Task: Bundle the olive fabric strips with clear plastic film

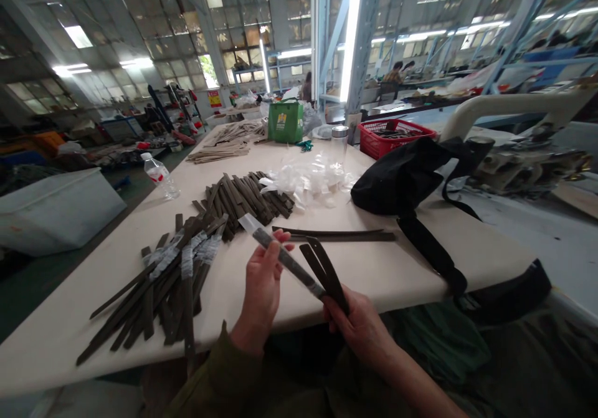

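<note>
Between my hands runs a dark strip in a clear plastic sleeve [299,271], slanting down to the right; the sleeve's bare end sticks out past my left fingers. My left hand [262,284] pinches it near that upper end. My right hand [357,324] grips its lower end together with dark strips [322,267] whose free ends fan upward. Just beyond lie long dark strips [346,235] flat on the table. To the left is a pile of dark strips [238,200], and nearer me, strips partly wrapped in clear plastic [175,281].
A heap of clear plastic sleeves [308,181] lies mid-table [116,243]. Around it stand a water bottle [160,176], a green bag [285,121], a clear jar [339,147] and a red basket [395,136]. A black bag [402,178] with a trailing strap is at right, near a machine [523,156].
</note>
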`<control>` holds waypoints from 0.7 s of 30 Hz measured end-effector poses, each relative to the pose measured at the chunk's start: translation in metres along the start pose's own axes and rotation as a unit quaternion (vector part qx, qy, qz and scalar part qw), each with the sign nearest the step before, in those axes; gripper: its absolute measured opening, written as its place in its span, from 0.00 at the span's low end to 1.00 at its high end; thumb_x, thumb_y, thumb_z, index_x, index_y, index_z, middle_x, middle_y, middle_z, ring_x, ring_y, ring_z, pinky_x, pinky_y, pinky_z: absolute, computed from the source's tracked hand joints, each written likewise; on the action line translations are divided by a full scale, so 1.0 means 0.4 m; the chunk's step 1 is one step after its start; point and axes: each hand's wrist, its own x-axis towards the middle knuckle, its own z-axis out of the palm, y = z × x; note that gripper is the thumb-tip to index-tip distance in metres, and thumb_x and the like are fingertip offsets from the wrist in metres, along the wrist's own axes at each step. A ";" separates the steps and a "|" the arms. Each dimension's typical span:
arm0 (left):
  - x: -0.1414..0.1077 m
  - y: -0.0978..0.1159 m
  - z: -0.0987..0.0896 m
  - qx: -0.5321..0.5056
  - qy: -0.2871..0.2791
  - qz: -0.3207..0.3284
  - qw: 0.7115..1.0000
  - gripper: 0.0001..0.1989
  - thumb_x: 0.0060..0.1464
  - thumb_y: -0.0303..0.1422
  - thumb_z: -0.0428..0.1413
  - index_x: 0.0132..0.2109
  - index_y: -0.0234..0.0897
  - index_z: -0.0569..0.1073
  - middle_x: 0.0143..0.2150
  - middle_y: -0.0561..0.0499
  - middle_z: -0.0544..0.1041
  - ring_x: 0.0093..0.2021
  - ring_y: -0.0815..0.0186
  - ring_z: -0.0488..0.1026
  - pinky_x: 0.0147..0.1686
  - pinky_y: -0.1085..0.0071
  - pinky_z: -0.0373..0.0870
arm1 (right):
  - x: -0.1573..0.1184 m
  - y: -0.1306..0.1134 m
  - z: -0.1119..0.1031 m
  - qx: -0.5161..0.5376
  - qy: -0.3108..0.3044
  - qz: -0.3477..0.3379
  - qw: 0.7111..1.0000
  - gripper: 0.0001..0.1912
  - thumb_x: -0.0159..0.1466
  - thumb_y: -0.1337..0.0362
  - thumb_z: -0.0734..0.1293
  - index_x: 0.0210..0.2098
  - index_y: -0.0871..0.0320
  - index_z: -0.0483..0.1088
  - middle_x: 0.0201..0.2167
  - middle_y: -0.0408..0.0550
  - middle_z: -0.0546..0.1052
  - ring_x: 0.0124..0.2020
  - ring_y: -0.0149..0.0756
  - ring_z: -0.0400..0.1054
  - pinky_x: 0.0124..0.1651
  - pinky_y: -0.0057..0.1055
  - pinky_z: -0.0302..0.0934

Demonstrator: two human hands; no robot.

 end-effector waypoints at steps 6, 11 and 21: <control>-0.039 -0.040 -0.008 0.025 -0.026 -0.126 0.991 0.12 0.45 0.37 0.65 0.28 0.32 0.77 0.25 0.52 0.76 0.26 0.71 0.71 0.33 0.73 0.71 | 0.016 -0.004 0.014 -0.020 0.009 -0.015 1.000 0.14 0.69 0.58 0.56 0.30 0.56 0.64 0.21 0.41 0.71 0.21 0.33 0.66 0.29 0.28 0.59; -0.016 -0.007 -0.021 -0.025 -0.018 -0.050 0.998 0.15 0.45 0.38 0.65 0.40 0.35 0.79 0.39 0.49 0.80 0.36 0.68 0.75 0.41 0.72 0.70 | 0.017 -0.008 0.020 -0.025 -0.010 -0.006 1.000 0.15 0.69 0.58 0.55 0.29 0.56 0.64 0.19 0.41 0.71 0.20 0.33 0.67 0.28 0.28 0.59; -0.093 -0.081 -0.030 0.047 -0.056 -0.091 0.993 0.13 0.48 0.40 0.63 0.35 0.33 0.77 0.28 0.52 0.75 0.28 0.70 0.68 0.33 0.72 0.67 | 0.042 -0.009 0.036 0.004 0.005 -0.002 1.000 0.19 0.65 0.50 0.58 0.25 0.55 0.66 0.16 0.44 0.71 0.18 0.37 0.65 0.25 0.32 0.61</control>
